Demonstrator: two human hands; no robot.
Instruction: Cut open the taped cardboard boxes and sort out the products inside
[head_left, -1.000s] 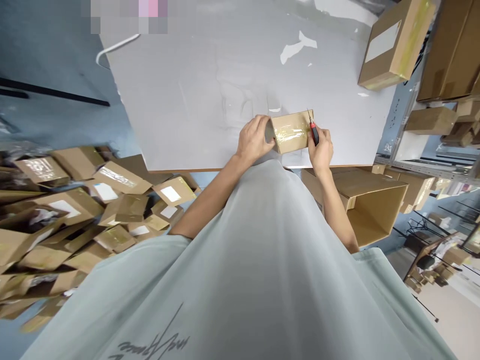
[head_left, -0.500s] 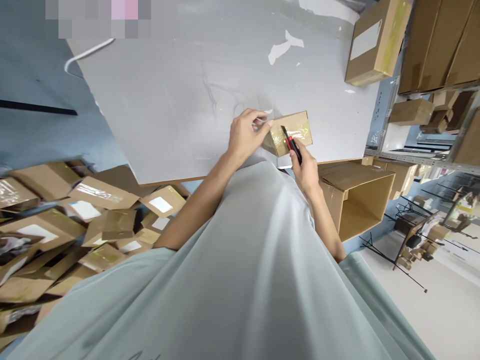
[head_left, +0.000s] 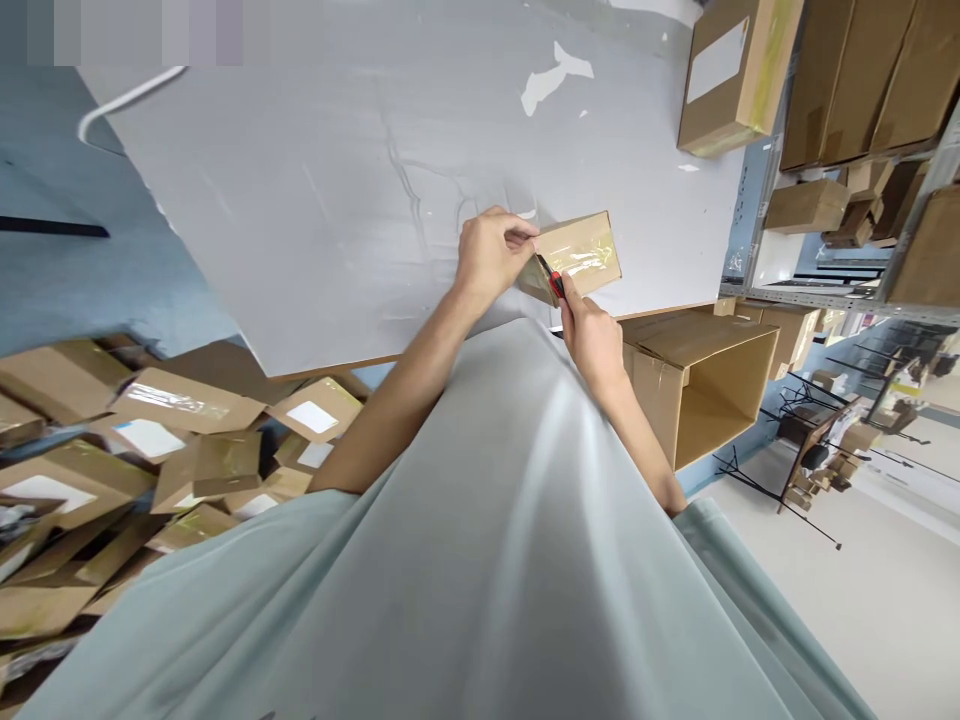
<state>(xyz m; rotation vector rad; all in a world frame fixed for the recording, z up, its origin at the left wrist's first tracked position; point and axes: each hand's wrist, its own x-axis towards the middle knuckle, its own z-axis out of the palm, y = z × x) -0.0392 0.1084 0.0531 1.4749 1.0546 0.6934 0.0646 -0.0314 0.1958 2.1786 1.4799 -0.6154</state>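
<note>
A small cardboard box point(head_left: 581, 235) with shiny clear tape along its top lies on the grey-white table near the front edge. My right hand point(head_left: 596, 345) is wrapped round a red and black box cutter point(head_left: 556, 284). The cutter's dark blade points up and left, at the box's left edge. At that same end, my left hand point(head_left: 491, 250) is closed, with thumb and fingertips together by the upper left corner. Whatever it pinches there is hidden by the fingers.
A larger labelled box point(head_left: 724, 75) stands at the table's far right. Below the right edge is an open empty carton point(head_left: 720, 390), beside shelves of boxes point(head_left: 806, 205). Many discarded boxes point(head_left: 187, 400) lie heaped on the left. A torn white patch point(head_left: 555, 75) marks the tabletop point(head_left: 322, 200).
My right hand has moved left with the box cutter, bringing its blade from the middle of the box top to the left edge. My left hand stays by the corner. The view has shifted slightly.
</note>
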